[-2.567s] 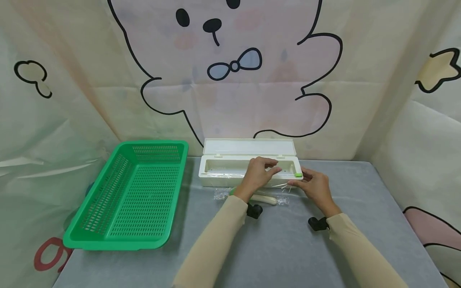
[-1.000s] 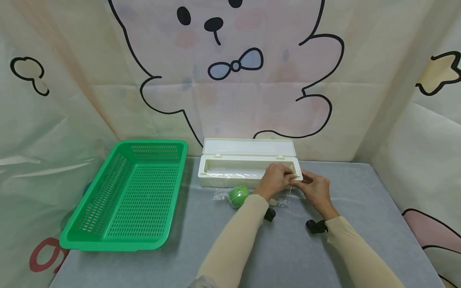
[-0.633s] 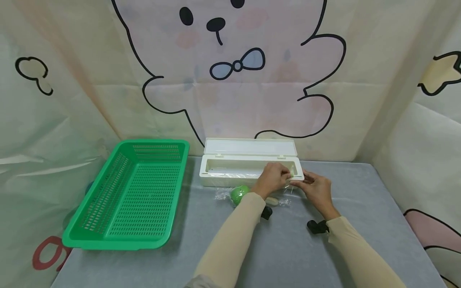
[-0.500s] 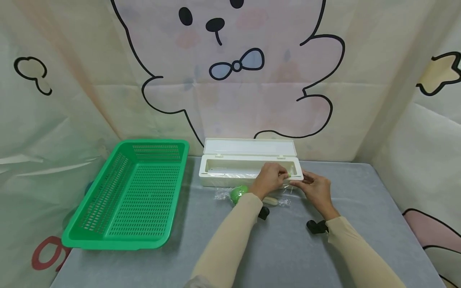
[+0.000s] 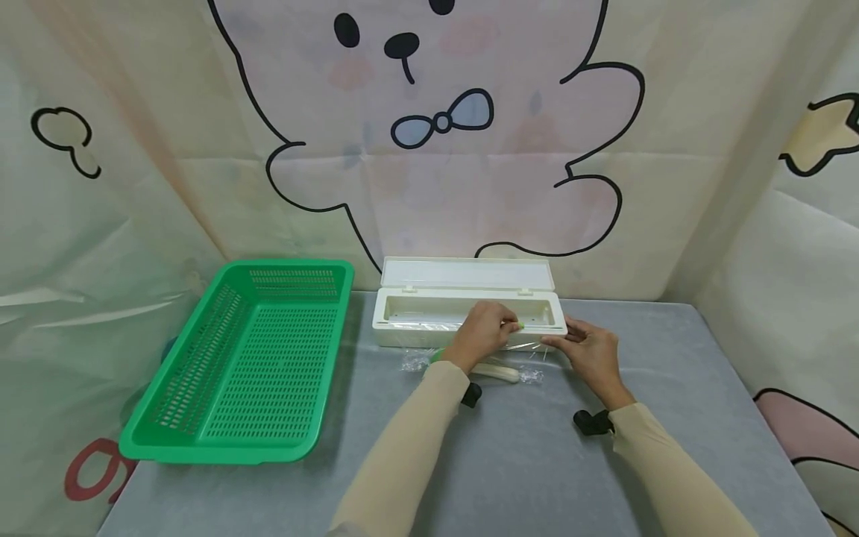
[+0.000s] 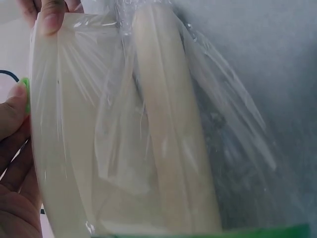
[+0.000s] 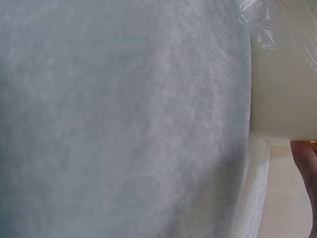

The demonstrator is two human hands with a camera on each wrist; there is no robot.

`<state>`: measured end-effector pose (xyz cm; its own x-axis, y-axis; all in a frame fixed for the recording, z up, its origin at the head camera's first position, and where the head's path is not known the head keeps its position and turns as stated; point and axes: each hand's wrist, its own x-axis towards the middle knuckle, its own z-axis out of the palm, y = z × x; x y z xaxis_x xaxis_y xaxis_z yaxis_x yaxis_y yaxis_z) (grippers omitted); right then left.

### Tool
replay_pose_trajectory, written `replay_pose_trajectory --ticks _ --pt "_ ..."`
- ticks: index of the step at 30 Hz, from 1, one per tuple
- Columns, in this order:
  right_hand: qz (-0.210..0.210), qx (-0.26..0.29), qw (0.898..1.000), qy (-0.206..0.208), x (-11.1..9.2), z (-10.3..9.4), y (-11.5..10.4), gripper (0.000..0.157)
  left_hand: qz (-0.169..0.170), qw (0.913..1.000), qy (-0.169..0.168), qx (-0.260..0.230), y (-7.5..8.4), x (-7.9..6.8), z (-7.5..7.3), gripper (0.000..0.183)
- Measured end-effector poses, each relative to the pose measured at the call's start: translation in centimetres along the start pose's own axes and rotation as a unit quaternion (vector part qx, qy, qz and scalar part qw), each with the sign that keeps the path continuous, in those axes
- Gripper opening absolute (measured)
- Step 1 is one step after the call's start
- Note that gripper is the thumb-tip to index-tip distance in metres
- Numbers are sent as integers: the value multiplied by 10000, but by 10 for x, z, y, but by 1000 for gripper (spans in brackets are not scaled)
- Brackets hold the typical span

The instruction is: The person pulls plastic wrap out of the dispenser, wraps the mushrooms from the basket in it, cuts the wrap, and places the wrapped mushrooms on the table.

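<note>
A white cling film dispenser (image 5: 406, 337) stands with its lid raised at the back of the table. My left hand (image 5: 485, 334) pinches the small green slide cutter (image 5: 520, 326) on its front rim; the left wrist view shows the thumb on this slider (image 6: 26, 94). My right hand (image 5: 590, 354) grips the dispenser's right end, thumb at the front corner. Clear cling film (image 6: 119, 144) hangs from the front edge over a pale stick-like piece (image 5: 496, 371) with a green rounded end (image 5: 436, 356), partly hidden by my left wrist.
A green perforated plastic basket (image 5: 268, 373) stands on the left of the grey-covered table (image 5: 537, 477). Behind the dispenser hangs a printed cloth backdrop (image 5: 429, 201), with more cloth on both sides.
My left hand has slid the green cutter leftward along the rim from near the right end. My right hand stays on the dispenser's right end.
</note>
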<state>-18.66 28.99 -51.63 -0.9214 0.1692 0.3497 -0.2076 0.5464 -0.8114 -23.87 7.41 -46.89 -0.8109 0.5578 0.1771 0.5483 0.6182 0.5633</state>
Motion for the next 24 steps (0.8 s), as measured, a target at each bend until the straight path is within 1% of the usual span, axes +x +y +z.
replay_pose_trajectory --ticks 5,10,15,17,20,24 --pt "57 -20 10000 -78 2 1 0 54 21 9999 -30 99 -7 -7 -11 14" --pt "183 -208 9996 -73 2 -2 -1 56 7 9998 -8 201 -19 -19 -24 15" --pt "227 -119 9996 -87 2 -4 -2 56 188 9990 134 387 -31 -30 -35 13" --pt "197 -76 9997 -78 1 -5 -2 56 247 9985 208 433 -35 -33 -39 12" --pt "156 -62 9998 -81 1 -5 -3 55 248 9982 249 486 -41 -38 -43 12" --pt "188 -93 9997 -116 0 -4 -1 56 230 9980 243 531 -46 -42 -46 12"
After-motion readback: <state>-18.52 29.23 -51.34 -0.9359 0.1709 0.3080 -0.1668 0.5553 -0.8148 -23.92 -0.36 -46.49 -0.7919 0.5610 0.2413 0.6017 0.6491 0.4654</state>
